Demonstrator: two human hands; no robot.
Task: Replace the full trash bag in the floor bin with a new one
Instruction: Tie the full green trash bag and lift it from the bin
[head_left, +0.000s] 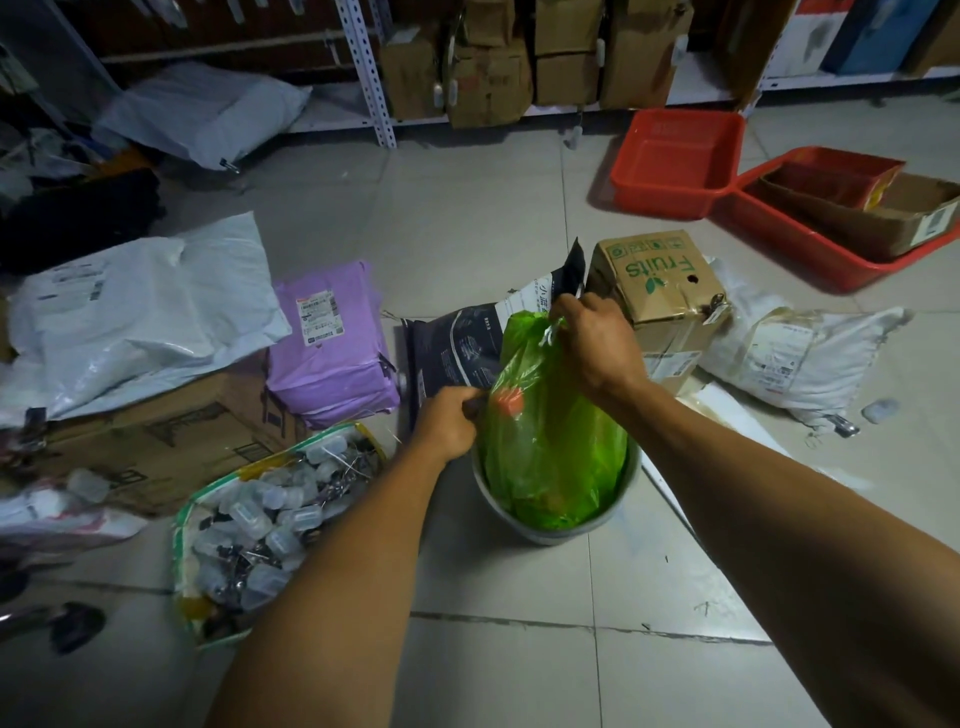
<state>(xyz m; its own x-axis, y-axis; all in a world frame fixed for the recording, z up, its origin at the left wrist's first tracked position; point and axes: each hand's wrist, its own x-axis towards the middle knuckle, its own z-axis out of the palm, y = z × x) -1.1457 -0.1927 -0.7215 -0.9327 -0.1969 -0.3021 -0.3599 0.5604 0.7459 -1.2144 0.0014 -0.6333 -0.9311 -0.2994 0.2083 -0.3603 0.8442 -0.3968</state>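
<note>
Both hands are gripping the full green trash bag (550, 447) sitting in the grey floor bin (558, 525) (left hand (447, 421) pinching its side, right hand (592, 343) clutching the gathered top).

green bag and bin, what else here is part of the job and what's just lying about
Part of the job:
green trash bag
grey floor bin
left hand, gripping the bag's side
right hand, gripping the bag's top

Just lying about:
Fruits carton
purple parcel
red trays
bag of small clear bottles
</note>
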